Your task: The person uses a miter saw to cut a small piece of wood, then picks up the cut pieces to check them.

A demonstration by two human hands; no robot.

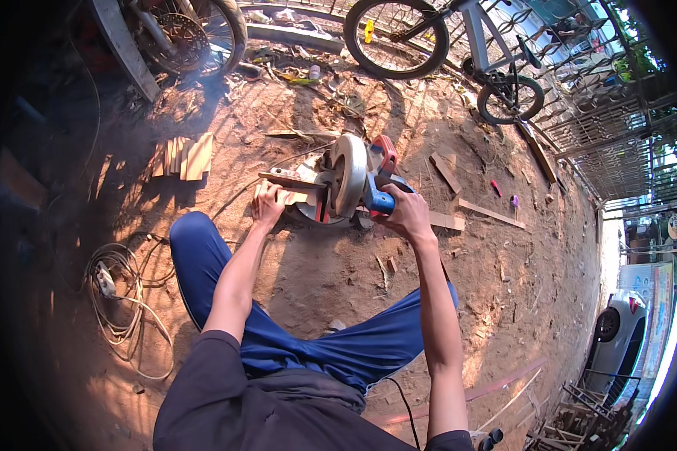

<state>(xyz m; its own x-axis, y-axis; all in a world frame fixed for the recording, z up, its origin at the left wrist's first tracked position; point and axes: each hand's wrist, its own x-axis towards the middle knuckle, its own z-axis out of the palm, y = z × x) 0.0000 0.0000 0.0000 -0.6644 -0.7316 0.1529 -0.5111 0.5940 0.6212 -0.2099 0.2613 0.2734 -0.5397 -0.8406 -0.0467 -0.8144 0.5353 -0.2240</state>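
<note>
In front of me a miter saw (349,174) with a silver blade guard and a red and blue body stands on the dirt ground. My right hand (408,213) is wrapped round its blue handle. To the left of the blade, my left hand (266,204) presses a pale strip of wood (301,198) on the saw's base, its fingers bent over the wood. A light board (448,221) sticks out on the right, past my right hand. Whether it is one piece with the strip cannot be seen. The guard hides the blade's cutting edge.
Short cut wood pieces (183,157) lie in a row at the left. Below them a coiled extension cable (117,292) rests on the soil. Loose wood strips (492,213) and a small red object (496,188) are at the right. A bicycle (496,71) leans by a metal fence (598,113).
</note>
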